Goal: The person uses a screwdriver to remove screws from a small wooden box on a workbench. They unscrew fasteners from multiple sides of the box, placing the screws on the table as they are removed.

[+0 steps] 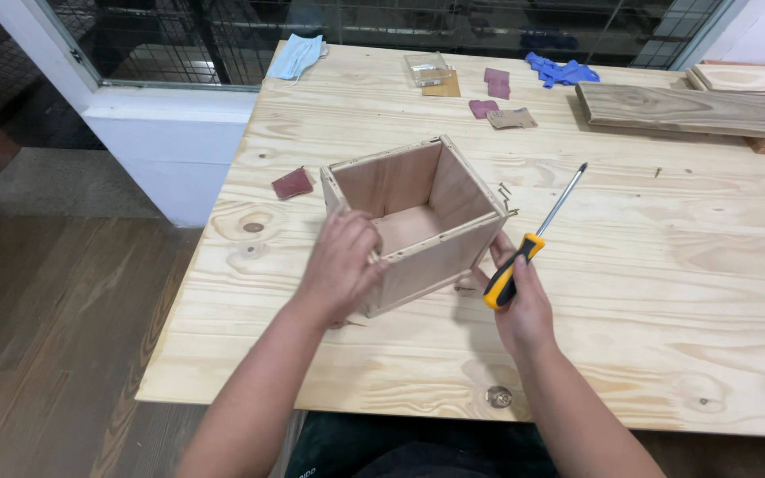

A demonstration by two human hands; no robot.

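The left hand (pixel 340 265) gripped the near-left corner of an open wooden box (pixel 418 221) standing mid-tabletop (pixel 648 292). The right hand (pixel 522 305), closed around a yellow-and-black screwdriver (pixel 533 241), rested against the box's near-right wall, the tool's long axis pointing far and right, away from the box. The box held nothing visible. A few small screws (pixel 505 190) lay just beside its right corner.

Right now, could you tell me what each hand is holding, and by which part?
The right hand holds a screwdriver by its yellow-and-black handle. The left hand grips the box at its near top edge.
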